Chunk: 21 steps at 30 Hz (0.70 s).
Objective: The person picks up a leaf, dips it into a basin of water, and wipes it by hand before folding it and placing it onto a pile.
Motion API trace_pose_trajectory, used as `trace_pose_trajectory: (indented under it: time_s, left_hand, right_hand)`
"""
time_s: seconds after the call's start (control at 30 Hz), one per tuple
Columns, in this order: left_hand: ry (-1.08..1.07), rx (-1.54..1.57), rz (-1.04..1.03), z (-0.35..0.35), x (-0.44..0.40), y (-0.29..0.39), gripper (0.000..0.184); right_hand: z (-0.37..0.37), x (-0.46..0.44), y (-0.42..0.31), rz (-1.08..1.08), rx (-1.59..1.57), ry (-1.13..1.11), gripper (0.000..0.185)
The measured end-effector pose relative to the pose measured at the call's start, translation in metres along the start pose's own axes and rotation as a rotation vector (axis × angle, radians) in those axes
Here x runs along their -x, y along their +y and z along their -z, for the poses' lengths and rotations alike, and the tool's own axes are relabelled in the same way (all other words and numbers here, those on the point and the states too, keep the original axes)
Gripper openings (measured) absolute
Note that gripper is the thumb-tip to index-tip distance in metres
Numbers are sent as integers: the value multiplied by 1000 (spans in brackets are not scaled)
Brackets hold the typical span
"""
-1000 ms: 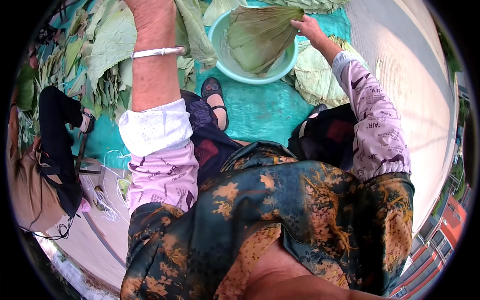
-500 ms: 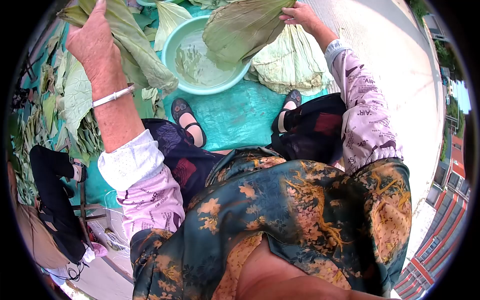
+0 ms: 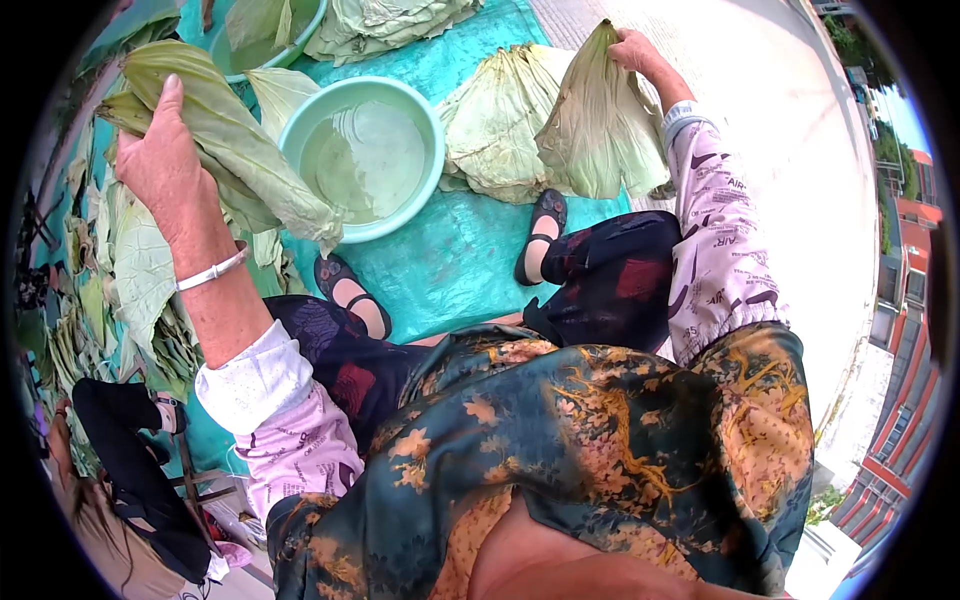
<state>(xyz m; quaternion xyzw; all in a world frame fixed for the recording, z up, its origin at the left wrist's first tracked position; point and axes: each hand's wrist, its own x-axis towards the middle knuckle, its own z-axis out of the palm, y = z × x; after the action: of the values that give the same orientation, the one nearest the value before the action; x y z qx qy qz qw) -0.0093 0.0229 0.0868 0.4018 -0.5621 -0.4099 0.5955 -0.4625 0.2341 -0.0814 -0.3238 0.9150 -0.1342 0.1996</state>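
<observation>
My left hand [image 3: 165,150] is closed round a bundle of large folded green leaves [image 3: 235,135], raised at the upper left. From my right hand [image 3: 635,50], pinched at its narrow top, hangs one big pleated leaf [image 3: 600,130]. It hangs at the right side of a stack of similar pale leaves [image 3: 500,120] lying on the teal sheet. Between my hands stands a light green basin [image 3: 436,150] holding water, with the tip of the left bundle near its lower left rim.
A second green basin [image 3: 318,25] with a leaf in it and another leaf stack [image 3: 390,22] are at the top. Many loose leaves [image 3: 145,270] lie at the left. A seated person [image 3: 130,500] is at the lower left. Pale pavement [image 3: 770,120] runs along the right.
My right hand has carried its leaf from over the basin to the right, beside the leaf stack. The left hand still holds its bundle. The view has shifted, showing more of the second basin.
</observation>
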Motion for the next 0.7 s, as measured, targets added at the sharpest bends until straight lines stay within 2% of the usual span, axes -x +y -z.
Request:
trace_pose_trajectory:
  time_s: [0.07,0.1,0.13,0.3,0.5,0.7]
  left_hand:
    - [-13,-24,19,-1,3,2,26]
    - [-21,-35,19,-3,6,4,26]
    - [-29,-55,28,-5,8,5,27]
    - [-96,-67,46,0,15,11,33]
    - [-112,-96,85,-3,25,34,36]
    - [-142,-130,11,8,42,54,34]
  right_hand:
    - [-21,-12,3,113,137,27,38]
    - [-28,-16,3,104,206,-5,40]
    - [-49,-38,22,144,178,-10,39]
    - [-77,-31,7,146,233,-81,39]
    - [-86,-37,-1,85,176,46,33]
    - [-90,-42,3,17,103,233,26]
